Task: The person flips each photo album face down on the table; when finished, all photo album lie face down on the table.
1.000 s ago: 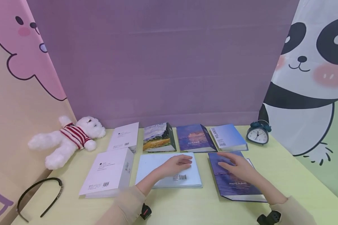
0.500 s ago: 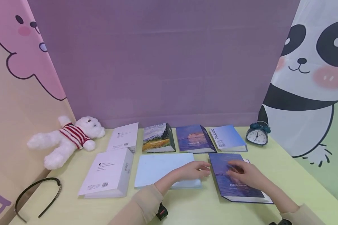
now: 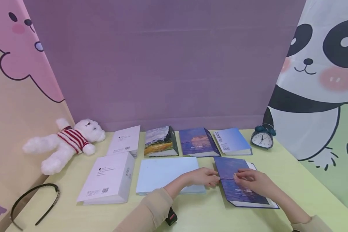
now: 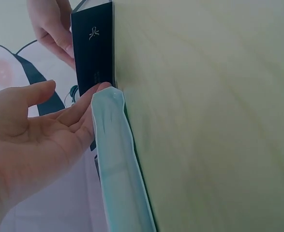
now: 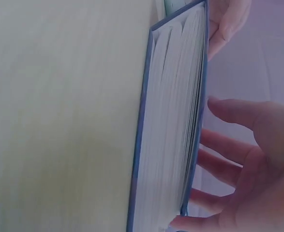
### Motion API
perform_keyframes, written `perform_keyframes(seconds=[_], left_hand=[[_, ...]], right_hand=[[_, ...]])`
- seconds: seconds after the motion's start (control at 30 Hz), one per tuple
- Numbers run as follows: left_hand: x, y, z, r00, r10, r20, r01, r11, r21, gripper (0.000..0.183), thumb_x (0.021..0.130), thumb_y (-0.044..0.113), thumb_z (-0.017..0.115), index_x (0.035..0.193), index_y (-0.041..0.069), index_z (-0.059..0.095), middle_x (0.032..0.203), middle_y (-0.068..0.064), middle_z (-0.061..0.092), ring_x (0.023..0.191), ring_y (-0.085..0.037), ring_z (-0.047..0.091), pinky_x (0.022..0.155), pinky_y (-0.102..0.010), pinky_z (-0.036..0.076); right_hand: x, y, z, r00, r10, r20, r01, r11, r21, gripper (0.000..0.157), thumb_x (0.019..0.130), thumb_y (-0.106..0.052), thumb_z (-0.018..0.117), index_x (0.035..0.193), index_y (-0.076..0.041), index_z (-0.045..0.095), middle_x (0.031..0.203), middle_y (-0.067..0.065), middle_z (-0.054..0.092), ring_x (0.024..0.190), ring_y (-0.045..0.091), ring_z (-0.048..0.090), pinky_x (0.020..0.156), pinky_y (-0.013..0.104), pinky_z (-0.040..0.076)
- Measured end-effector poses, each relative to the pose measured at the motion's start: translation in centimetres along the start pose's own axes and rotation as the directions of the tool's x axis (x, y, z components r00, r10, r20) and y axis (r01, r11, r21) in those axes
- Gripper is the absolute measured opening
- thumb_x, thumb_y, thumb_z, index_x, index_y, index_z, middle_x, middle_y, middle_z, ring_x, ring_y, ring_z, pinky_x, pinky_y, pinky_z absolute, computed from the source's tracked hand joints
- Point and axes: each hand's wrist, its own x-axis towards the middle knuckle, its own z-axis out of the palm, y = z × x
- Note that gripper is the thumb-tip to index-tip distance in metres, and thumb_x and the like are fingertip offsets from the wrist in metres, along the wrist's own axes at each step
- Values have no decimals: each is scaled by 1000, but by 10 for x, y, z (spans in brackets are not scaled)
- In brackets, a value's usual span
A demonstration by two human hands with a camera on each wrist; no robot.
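A dark blue photo album (image 3: 235,190) with a painted seascape lies at the front right, its page edges (image 5: 173,116) turned to the right wrist camera. Over its cover is my right hand (image 3: 256,182), thumb and fingers spread, fingertips at the cover. My left hand (image 3: 201,177) reaches across the right end of a pale blue album (image 3: 165,174), fingertips at the dark album's spine (image 4: 93,48). In the left wrist view the left palm faces up with relaxed fingers, partly hidden behind the pale blue album. Neither hand grips anything.
Behind stand a white album (image 3: 123,140), a landscape-cover album (image 3: 159,141), another seascape album (image 3: 197,141), a blue Polaroid album (image 3: 233,140) and an alarm clock (image 3: 262,138). Left are a white album (image 3: 104,178), a teddy bear (image 3: 71,140) and a headband (image 3: 56,196).
My left hand has moved right from the pale blue album to the dark album's spine. My right hand has shifted slightly right and down over the cover.
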Motion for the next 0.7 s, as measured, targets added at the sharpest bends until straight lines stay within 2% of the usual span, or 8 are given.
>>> perform_keyframes(seconds=[0.07,0.1,0.2,0.3,0.43,0.57,0.7], left_hand=[[2,1,1,1000,-14,0,14,1000,-1,51,101,29,43,143,1,37,77,2,55,89,-10,62,68,-22,46],[3,1,1,1000,-21,-5,21,1000,-1,50,101,29,43,142,2,38,81,2,59,91,-9,62,69,-21,47],[5,1,3,999,-37,-24,37,999,2,49,100,27,44,141,0,38,102,-5,67,96,-13,64,75,-23,51],[7,0,5,998,-52,-44,52,999,-3,49,100,23,45,141,-2,38,118,-11,64,101,-17,64,83,-26,52],[6,1,7,995,-63,-72,62,998,-18,45,99,19,45,139,-3,40,117,-13,65,102,-19,64,88,-30,52],[5,3,7,992,-40,-121,32,997,-63,41,98,14,45,135,-2,47,108,-12,69,96,-20,66,85,-30,53],[5,6,5,981,-4,-192,-35,980,-197,37,99,11,43,134,2,50,120,-14,64,98,-23,66,84,-31,55]], right_hand=[[-1,1,0,1000,14,7,-14,1000,2,47,87,-42,63,114,-4,67,126,20,59,117,44,51,90,55,48],[-1,2,0,1000,19,11,-19,1000,8,48,87,-43,63,116,-5,66,127,20,58,118,44,51,90,55,47],[-3,4,0,1000,15,24,-16,999,41,49,86,-42,64,120,-6,64,131,22,55,118,44,51,91,56,47],[-4,3,0,999,23,21,-25,997,80,49,86,-41,65,123,-7,62,133,23,52,118,44,51,91,55,47],[-5,2,0,999,50,-6,-49,993,103,49,88,-42,62,124,-8,61,132,22,53,121,43,49,93,56,45],[-3,1,0,999,51,-14,-49,991,121,50,89,-43,61,124,-9,61,133,20,54,123,41,48,95,56,43],[-1,-2,-1,998,29,-49,-21,987,157,48,88,-41,63,123,-8,62,133,19,53,126,43,44,96,58,42]])
